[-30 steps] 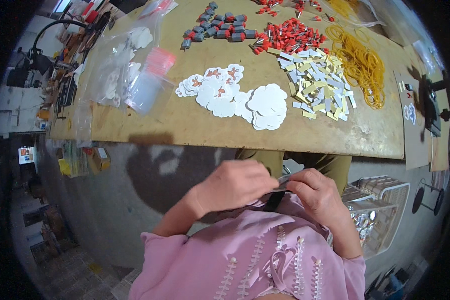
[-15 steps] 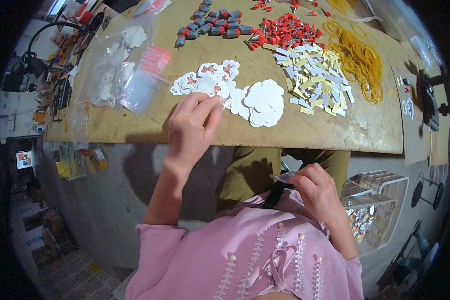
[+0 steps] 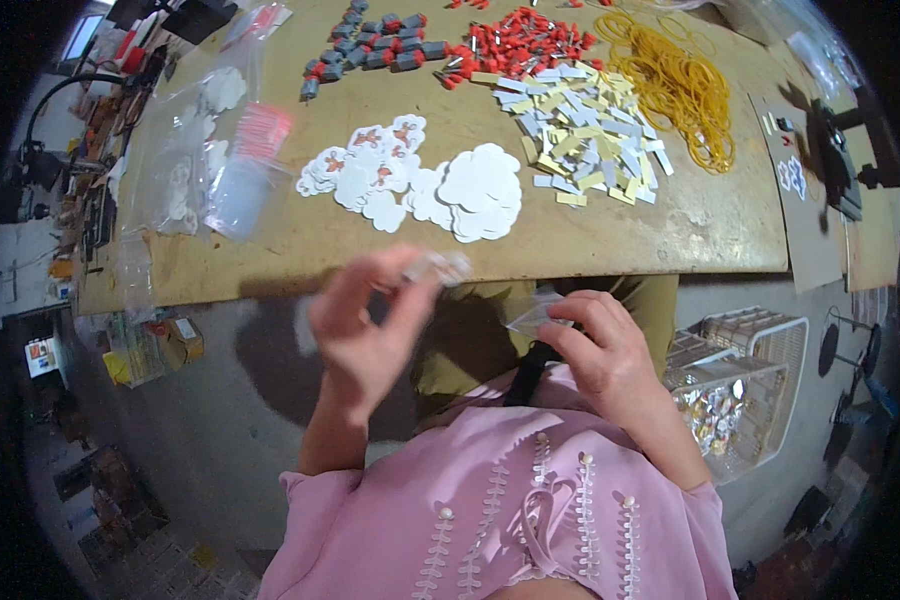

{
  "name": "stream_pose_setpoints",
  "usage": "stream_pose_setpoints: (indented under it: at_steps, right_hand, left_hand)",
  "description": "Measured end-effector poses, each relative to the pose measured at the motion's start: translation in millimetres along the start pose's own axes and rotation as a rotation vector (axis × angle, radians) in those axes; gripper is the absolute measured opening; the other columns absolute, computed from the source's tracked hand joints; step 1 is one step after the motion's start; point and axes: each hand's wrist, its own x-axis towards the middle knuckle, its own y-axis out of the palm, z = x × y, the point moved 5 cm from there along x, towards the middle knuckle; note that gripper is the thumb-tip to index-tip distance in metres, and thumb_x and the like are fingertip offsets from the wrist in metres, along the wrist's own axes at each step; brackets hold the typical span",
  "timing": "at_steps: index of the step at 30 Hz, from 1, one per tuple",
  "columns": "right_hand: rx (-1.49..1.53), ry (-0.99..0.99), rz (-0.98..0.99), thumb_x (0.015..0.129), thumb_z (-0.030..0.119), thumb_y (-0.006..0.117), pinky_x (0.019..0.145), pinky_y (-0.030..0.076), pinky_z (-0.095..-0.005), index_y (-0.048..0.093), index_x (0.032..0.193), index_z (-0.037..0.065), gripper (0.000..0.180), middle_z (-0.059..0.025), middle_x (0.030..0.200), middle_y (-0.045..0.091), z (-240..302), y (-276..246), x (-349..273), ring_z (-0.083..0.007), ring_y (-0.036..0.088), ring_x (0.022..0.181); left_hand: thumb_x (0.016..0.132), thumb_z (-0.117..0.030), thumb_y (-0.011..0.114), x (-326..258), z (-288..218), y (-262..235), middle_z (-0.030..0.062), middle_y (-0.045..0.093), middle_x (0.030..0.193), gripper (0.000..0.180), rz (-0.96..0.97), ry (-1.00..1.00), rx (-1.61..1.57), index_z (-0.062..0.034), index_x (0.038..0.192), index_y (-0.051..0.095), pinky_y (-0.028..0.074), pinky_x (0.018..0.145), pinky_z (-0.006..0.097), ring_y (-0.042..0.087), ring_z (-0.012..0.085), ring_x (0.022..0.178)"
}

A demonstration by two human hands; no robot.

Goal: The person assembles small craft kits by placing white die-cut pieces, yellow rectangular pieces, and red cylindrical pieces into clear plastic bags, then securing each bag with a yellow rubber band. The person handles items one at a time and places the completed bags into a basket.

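Plywood worktable point(image 3: 620, 235) fills the upper field. At 11 o'clock lie clear plastic bags point(image 3: 205, 150); at 12 o'clock, white cloud-shaped cards point(image 3: 475, 185), some printed red, with grey-and-yellow strips point(image 3: 585, 135) beside them. Below the table edge, the left hand point(image 3: 365, 335), blurred, pinches a pale small piece point(image 3: 440, 267) between thumb and fingertips. The right hand point(image 3: 605, 350), at centre, pinches a small clear packet point(image 3: 535, 315).

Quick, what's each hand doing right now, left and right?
Left hand: fingers pinched on a small white card piece, blurred.
Right hand: fingers closed on a small clear plastic bag.
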Motion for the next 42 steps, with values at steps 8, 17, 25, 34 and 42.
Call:
stream_pose_setpoints:
  at_steps: [8, 17, 25, 34, 42]
  right_hand:
    - [0.124, -0.063, -0.040, 0.081, 0.007, 0.074, 0.093, 0.058, -0.0446, 0.071, 0.108, 0.000, 0.028, -0.0183, 0.121, 0.065, 11, 0, 4, -0.0370, 0.067, 0.113]
    - [0.020, -0.079, -0.050, 0.082, 0.009, 0.070, 0.093, 0.057, -0.0423, 0.070, 0.107, 0.000, 0.026, -0.0155, 0.118, 0.066, 7, 1, -2, -0.0341, 0.068, 0.113]
    - [-0.002, -0.072, -0.033, 0.079, 0.011, 0.069, 0.087, 0.057, -0.0427, 0.072, 0.105, -0.001, 0.029, -0.0136, 0.109, 0.067, 4, 6, -5, -0.0315, 0.070, 0.105]
    - [-0.010, -0.055, -0.014, 0.080, 0.010, 0.069, 0.088, 0.056, -0.0408, 0.070, 0.106, 0.000, 0.028, -0.0130, 0.109, 0.066, -3, 10, -10, -0.0304, 0.068, 0.106]
    - [-0.026, -0.066, 0.003, 0.083, 0.011, 0.067, 0.090, 0.054, -0.0381, 0.069, 0.107, 0.002, 0.026, -0.0114, 0.110, 0.065, -4, 13, -9, -0.0269, 0.067, 0.108]
  left_hand:
    - [0.080, 0.000, 0.083, -21, -31, 51, 0.0057, 0.068, 0.086, 0.018, 0.329, 0.258, 0.031, -0.0086, 0.095, 0.077, 0.054, 0.069, 0.037, 0.067, 0.0263, 0.079]
    - [0.081, 0.001, 0.082, 0, -10, 33, 0.0082, 0.070, 0.097, 0.029, 0.273, 0.228, 0.099, -0.0067, 0.109, 0.077, 0.055, 0.077, 0.037, 0.067, 0.0259, 0.085]
    - [0.084, -0.008, 0.084, 54, 0, 58, 0.0132, 0.070, 0.119, 0.040, 0.176, 0.360, 0.398, -0.0049, 0.123, 0.073, 0.052, 0.095, 0.044, 0.064, 0.0354, 0.107]
    - [0.083, -0.004, 0.088, 75, 27, 52, 0.0108, 0.074, 0.110, 0.028, 0.392, 0.184, 0.186, -0.0014, 0.110, 0.077, 0.061, 0.084, 0.033, 0.074, 0.0210, 0.097]
    - [0.091, -0.001, 0.081, 82, 42, 46, 0.0092, 0.077, 0.112, 0.018, 0.478, 0.059, -0.005, -0.0010, 0.108, 0.077, 0.061, 0.086, 0.035, 0.075, 0.0193, 0.100]
